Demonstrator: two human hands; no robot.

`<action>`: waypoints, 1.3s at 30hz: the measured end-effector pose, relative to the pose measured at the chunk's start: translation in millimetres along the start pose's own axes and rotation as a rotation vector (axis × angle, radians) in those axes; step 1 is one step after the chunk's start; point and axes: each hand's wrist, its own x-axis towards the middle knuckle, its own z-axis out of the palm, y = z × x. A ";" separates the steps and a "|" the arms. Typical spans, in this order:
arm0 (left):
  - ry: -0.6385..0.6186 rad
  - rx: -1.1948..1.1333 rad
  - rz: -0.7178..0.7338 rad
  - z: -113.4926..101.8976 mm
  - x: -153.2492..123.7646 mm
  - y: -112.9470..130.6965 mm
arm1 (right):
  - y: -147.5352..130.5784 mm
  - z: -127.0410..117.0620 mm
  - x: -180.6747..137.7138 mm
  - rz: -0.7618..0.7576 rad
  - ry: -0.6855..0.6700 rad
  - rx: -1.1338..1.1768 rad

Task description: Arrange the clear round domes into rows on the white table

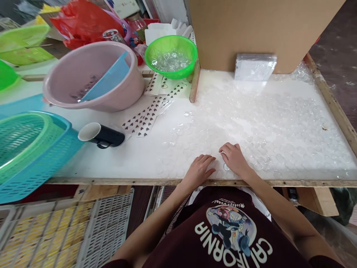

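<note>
Many small clear round pieces (267, 130) lie spread over the white tabletop (139, 160). My left hand (198, 170) rests low over them near the front edge, with its fingers stretched out and the thumb apart; nothing shows in it. Just to its right, my right hand (236, 160) has the thumb and forefinger brought together at the tips. Anything pinched there is too small and clear to make out. One clear round piece (225, 167) with a bright rim lies beneath the right palm, close to the wrist.
A dark mug (111, 136) lies on its side at left, near sticker sheets (145, 117), a pink basin (122, 89) and teal baskets (55, 160). A green bowl (171, 73) holds clear pieces. A cardboard panel (251, 29) stands behind a wrapped stack (254, 67). Wooden strips (334, 100) edge the table.
</note>
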 end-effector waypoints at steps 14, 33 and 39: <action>0.126 0.092 0.013 -11.5 -5.8 2.6 | 3.8 -0.7 -20.7 -0.089 -0.089 -0.030; -0.055 -0.111 -0.045 -17.7 -16.9 -2.1 | -8.8 -11.8 -33.4 -0.127 -0.261 -0.048; -0.045 -0.149 -0.052 -16.3 -21.8 -6.7 | -10.6 -4.1 -32.2 -0.190 -0.328 -0.077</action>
